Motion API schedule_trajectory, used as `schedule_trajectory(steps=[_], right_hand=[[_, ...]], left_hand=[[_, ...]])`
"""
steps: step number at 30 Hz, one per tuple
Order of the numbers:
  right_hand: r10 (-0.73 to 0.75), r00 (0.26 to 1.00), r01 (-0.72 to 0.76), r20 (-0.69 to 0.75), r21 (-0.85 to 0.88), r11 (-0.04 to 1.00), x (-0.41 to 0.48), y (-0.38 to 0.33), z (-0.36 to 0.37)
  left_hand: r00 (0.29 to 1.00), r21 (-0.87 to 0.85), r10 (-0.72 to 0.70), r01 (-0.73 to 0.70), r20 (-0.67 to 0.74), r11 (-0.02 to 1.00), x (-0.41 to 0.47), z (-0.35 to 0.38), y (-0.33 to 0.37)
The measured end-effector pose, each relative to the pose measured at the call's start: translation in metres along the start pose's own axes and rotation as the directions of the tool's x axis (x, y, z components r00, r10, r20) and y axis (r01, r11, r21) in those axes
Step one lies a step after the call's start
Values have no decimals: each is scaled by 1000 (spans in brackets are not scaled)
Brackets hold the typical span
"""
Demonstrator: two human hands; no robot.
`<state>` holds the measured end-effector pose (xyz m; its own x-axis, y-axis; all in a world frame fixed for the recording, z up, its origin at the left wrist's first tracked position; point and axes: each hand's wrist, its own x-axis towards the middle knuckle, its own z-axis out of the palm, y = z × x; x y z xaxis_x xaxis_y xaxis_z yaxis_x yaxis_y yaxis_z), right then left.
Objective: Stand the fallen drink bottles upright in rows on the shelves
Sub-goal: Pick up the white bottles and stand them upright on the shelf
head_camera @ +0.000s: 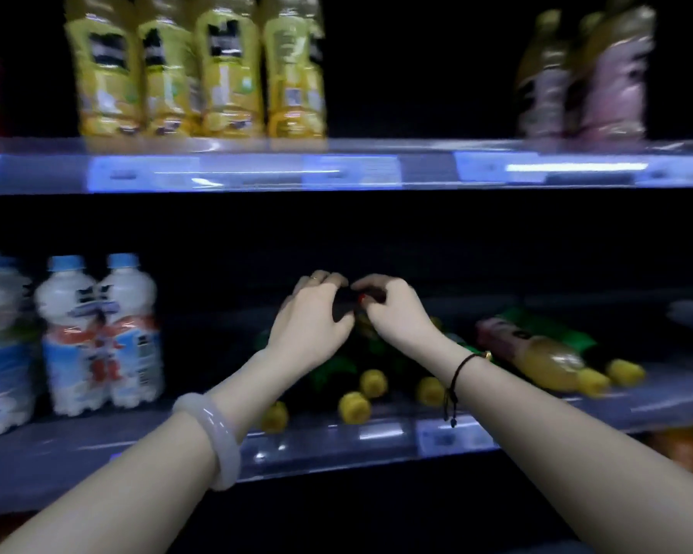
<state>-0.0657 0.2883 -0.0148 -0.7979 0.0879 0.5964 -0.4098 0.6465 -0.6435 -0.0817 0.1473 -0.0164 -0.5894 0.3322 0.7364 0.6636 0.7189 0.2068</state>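
Several dark bottles with yellow caps [355, 405] lie fallen on the lower shelf [321, 445], caps toward me. My left hand [311, 311] and my right hand [389, 307] reach in side by side above that pile, fingers curled around a dark bottle [343, 303] between them; most of it is hidden in the dark. Further right, a bottle of yellow drink with a pink label [537, 349] lies on its side, another yellow cap [625, 371] beside it. The view is blurred.
White bottles with blue caps [101, 337] stand upright at the left of the lower shelf. On the upper shelf [337, 169] stand yellow bottles [201, 70] at left and pink-labelled bottles [589, 74] at right, with a dark gap between them.
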Motion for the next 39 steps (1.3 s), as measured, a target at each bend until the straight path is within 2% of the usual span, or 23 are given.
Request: schedule_trajectory(steps=[7, 12, 18, 22, 26, 29, 31, 33, 37, 39], right_hand=[[113, 984, -139, -135, -205, 969, -39, 107, -164], [189, 958, -254, -214, -333, 908, -59, 192, -284], [209, 949, -307, -238, -529, 791, -72, 283, -409], [270, 947, -312, -172, -682, 661, -76, 331, -477], [366, 918, -339, -156, -787, 516, -71, 366, -513], [436, 895, -306, -95, -842, 445, -68, 387, -518], [421, 904, -274, -75, -858, 435, -66, 394, -517], [427, 902, -266, -62, -859, 438, -66, 394, -517], [421, 906, -249, -44, -860, 445, -68, 387, -516], [389, 921, -257, -39, -809, 528, -70, 380, -516]], left_hand=[[969, -125, 188, -169, 163, 978, 43, 93, 151], [927, -159, 279, -245, 251, 956, 76, 173, 257], [886, -178, 331, -286, 325, 941, 108, 270, 363], [853, -187, 355, -305, 382, 934, 128, 321, 415], [835, -233, 364, -289, 413, 928, 141, 359, 450], [777, -292, 396, -282, 490, 914, 146, 379, 468], [720, -277, 413, -308, 557, 910, 148, 387, 475], [698, -257, 418, -330, 581, 908, 151, 387, 479], [726, -240, 407, -329, 554, 913, 152, 382, 478], [749, -264, 396, -298, 531, 917, 151, 378, 472]])
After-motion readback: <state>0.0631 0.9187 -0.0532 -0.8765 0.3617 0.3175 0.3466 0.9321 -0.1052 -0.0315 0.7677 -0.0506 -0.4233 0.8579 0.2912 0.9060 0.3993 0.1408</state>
